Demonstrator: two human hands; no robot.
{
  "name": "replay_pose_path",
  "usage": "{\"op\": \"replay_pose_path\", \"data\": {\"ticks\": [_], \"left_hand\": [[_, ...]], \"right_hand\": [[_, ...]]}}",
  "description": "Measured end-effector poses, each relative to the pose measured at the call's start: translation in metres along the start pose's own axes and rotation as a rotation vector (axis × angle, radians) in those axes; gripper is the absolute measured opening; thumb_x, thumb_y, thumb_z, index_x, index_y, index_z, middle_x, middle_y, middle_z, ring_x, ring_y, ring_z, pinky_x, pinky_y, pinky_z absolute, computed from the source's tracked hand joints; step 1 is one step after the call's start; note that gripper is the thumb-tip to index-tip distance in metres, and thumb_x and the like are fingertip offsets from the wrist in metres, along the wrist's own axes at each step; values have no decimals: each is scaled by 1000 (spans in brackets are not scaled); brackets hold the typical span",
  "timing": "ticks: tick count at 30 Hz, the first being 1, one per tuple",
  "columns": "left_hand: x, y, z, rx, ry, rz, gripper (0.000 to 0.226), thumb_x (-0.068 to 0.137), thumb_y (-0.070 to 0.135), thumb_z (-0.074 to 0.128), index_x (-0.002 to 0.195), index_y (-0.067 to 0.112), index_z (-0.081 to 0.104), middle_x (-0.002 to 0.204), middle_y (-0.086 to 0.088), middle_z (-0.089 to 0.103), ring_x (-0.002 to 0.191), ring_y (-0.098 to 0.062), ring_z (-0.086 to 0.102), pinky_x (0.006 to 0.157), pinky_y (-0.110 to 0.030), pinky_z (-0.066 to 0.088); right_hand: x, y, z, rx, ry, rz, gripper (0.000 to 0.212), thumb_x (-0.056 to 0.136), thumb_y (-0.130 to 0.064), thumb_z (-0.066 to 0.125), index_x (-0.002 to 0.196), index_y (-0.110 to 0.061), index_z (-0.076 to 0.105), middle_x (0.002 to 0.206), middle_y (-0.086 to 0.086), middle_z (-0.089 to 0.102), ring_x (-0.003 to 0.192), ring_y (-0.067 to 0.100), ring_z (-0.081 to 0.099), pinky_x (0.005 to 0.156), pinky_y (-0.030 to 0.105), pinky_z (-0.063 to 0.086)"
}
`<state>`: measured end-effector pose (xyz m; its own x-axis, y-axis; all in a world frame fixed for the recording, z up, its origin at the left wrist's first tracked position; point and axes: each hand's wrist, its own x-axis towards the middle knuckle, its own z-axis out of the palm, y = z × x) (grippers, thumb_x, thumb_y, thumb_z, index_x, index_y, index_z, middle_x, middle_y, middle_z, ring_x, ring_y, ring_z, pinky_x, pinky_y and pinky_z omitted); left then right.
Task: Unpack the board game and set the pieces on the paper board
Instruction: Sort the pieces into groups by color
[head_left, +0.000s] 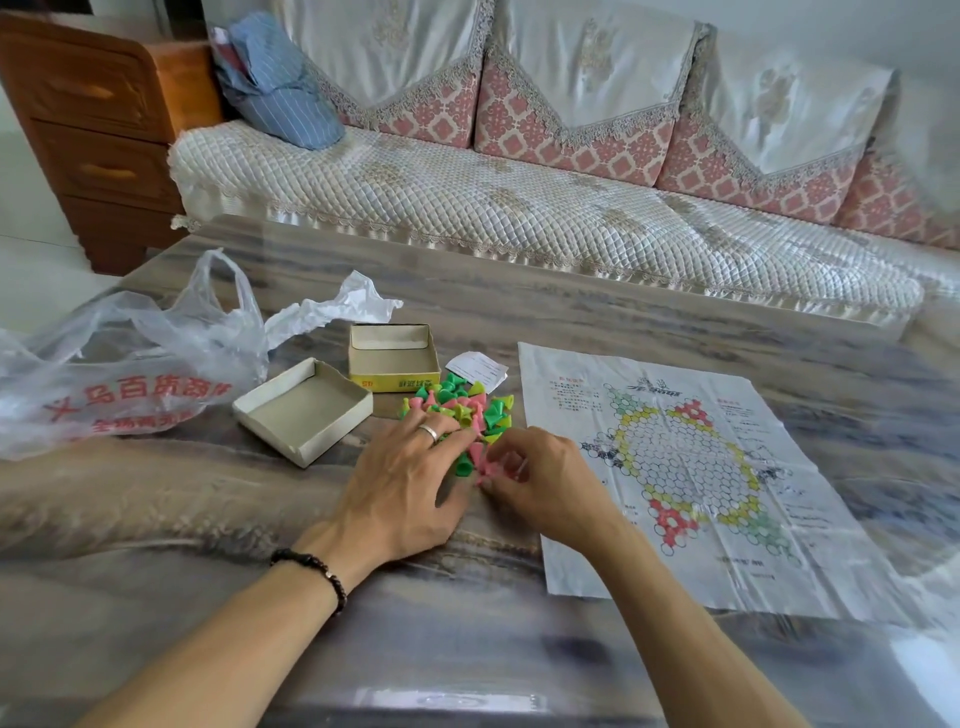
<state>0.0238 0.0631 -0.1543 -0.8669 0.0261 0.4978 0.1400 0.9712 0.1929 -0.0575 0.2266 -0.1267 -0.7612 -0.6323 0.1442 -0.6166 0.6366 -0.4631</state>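
Observation:
A heap of small cone-shaped game pieces (470, 402) in green, pink and yellow lies on the table, left of the paper board (685, 467). The board is a creased sheet printed with a star pattern, and no pieces stand on it. My left hand (405, 478) rests flat with spread fingers on the near side of the heap. Just right of it, my right hand (545, 480) is curled, pinching pink pieces (488, 465) at the heap's near edge. The yellow box bottom (392, 356) and its lid (304, 408) lie open and empty behind and to the left.
A crumpled clear plastic bag (130, 364) with red print covers the table's left side. A small folded paper slip (478, 369) lies beside the box. A sofa (519, 208) runs along the far table edge, and a wooden drawer cabinet (98, 135) stands at back left.

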Motion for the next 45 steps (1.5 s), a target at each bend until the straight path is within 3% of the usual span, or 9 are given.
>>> {"op": "replay_pose_path", "data": {"ticks": [7,12,24,27,30,33,38,42,45], "left_hand": [[46,-1,-6,13,-342,-19,29,89,38,52,110,23,66,106,2,64,101,-22,50,79,-36,40],[56,-4,-9,-101,-378,-163,53,81,38,62,131,30,48,121,1,54,113,-23,52,88,-41,48],[68,7,-14,103,-424,-2,41,84,30,68,120,31,49,99,0,52,94,-23,56,70,-31,40],[69,9,-15,49,-464,-28,42,84,31,69,123,32,52,104,1,52,100,-22,54,74,-29,37],[72,9,-17,-11,-511,-34,43,81,24,72,121,31,56,109,5,61,103,-18,56,78,-28,42],[71,10,-18,-37,-533,-45,37,79,21,73,114,30,63,88,10,57,88,-15,53,74,-30,45],[63,18,-19,3,-536,-43,21,84,19,68,105,23,66,94,-1,56,104,-27,54,84,-41,45],[43,20,-27,29,-478,-32,13,87,20,64,98,24,69,93,-1,66,88,-21,59,54,-27,33],[21,18,-37,-56,-394,-39,15,87,23,65,100,26,72,92,4,70,88,-16,61,62,-22,34]], "right_hand": [[-2,-1,5,75,32,76,40,76,-31,73,111,-16,58,96,3,62,75,14,58,65,17,40],[3,0,4,97,-1,173,58,73,-39,76,120,-18,49,100,1,48,94,21,54,74,25,38],[8,7,3,103,-30,88,34,79,-28,71,111,-23,60,99,2,47,81,17,50,66,22,34],[7,11,4,130,2,91,27,78,-26,69,104,-22,63,96,2,51,80,14,48,58,12,31],[6,13,5,141,11,109,22,79,-25,68,99,-18,65,97,3,56,83,14,51,63,19,33],[8,11,8,98,9,102,19,78,-25,65,92,-12,69,92,7,61,82,20,56,63,24,35],[3,7,7,68,8,99,16,78,-24,66,89,-13,71,92,7,64,83,21,59,64,22,37],[-7,-2,3,25,-47,70,19,78,-24,68,95,-15,71,99,6,66,91,20,61,70,23,42],[-19,-12,5,29,-32,30,12,78,-19,67,88,-14,70,94,5,66,86,18,59,66,20,39]]}}
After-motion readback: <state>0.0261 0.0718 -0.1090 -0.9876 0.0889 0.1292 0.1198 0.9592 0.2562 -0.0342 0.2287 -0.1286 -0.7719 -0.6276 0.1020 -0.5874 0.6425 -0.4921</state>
